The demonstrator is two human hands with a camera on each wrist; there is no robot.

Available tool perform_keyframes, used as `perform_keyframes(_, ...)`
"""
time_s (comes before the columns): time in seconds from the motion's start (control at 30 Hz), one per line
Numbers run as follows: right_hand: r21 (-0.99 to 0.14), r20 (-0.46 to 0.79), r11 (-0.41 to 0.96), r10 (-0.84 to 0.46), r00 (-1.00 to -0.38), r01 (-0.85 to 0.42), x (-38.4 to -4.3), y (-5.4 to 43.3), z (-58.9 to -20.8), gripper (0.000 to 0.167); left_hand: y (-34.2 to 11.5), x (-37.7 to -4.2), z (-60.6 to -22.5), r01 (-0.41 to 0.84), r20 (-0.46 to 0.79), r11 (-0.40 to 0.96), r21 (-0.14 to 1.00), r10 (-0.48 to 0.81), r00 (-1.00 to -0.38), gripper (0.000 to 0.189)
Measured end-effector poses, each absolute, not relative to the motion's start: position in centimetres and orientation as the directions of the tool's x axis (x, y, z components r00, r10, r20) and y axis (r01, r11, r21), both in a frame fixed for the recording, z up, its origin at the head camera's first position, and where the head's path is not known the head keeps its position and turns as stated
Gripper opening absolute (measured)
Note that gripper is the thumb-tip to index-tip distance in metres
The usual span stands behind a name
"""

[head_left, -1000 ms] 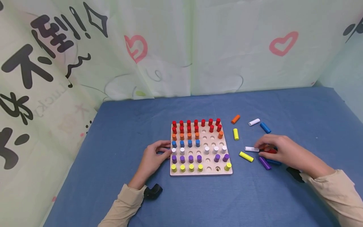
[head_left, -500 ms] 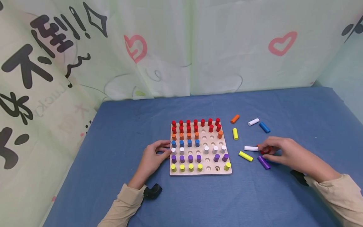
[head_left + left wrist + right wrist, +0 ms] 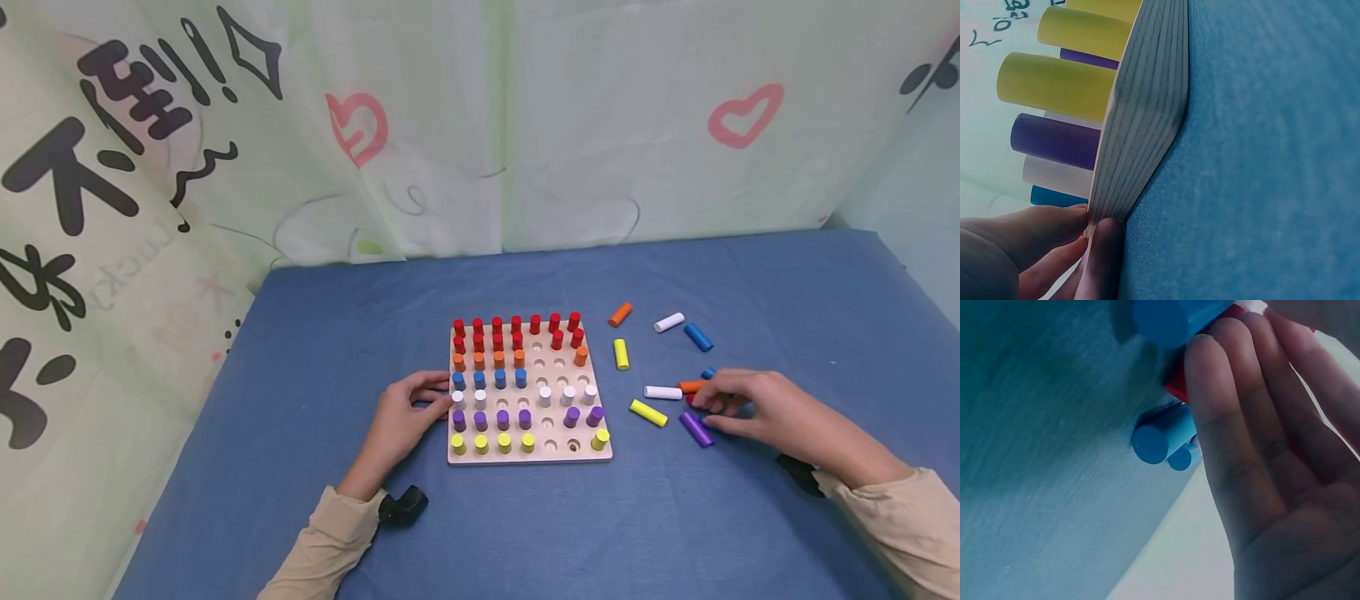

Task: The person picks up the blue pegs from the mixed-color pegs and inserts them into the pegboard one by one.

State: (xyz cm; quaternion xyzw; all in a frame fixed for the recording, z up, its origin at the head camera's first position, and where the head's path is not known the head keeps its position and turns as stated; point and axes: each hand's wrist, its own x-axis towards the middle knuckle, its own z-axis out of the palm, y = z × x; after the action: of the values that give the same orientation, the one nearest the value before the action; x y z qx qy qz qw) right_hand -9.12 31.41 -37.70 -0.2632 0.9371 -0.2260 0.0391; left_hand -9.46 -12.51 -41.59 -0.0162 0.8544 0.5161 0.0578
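A square wooden pegboard (image 3: 531, 454) holds rows of red, orange, blue, white, purple and yellow pegs, with several bare holes toward its right half. My left hand (image 3: 405, 421) grips the board's left edge; in the left wrist view the thumb meets its upper edge and a finger (image 3: 1105, 256) lies on its layered side. On the right, my right hand (image 3: 757, 408) is over a red peg (image 3: 692, 400), fingertips at it and partly covering it. The thumb tip is beside a purple peg (image 3: 697, 430). From the right wrist, the fingers (image 3: 1222, 406) look nearly straight, with red showing behind them.
Around the right hand lie an orange peg (image 3: 691, 387), white peg (image 3: 663, 392), yellow peg (image 3: 648, 413) and partly hidden blue peg (image 3: 708, 372). Farther back are another blue peg (image 3: 698, 337), white peg (image 3: 669, 322), orange peg (image 3: 620, 314) and yellow peg (image 3: 621, 354). Blue cloth (image 3: 525, 533) covers the table.
My right hand has shifted slightly right and toward me, uncovering the orange peg and the end of a blue one behind it. The left hand stays at the board's edge.
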Motion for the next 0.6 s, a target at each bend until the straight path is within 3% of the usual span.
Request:
perform_keyframes(0.33, -0.407, -0.099, 0.816, -0.487, -0.868, -0.411, -9.25, 31.55, -37.79, 0.021, -12.57, -9.46, -41.54, -0.087, -0.117, 0.467, 0.88, 0.037, -0.992, 0.037)
perform_keyframes(0.6, -0.403, -0.091, 0.817, -0.485, -0.87, -0.414, -9.33, 31.55, -37.81, 0.02, -12.54, -9.42, -41.5, -0.083, -0.114, 0.47, 0.879, 0.037, -0.993, 0.037)
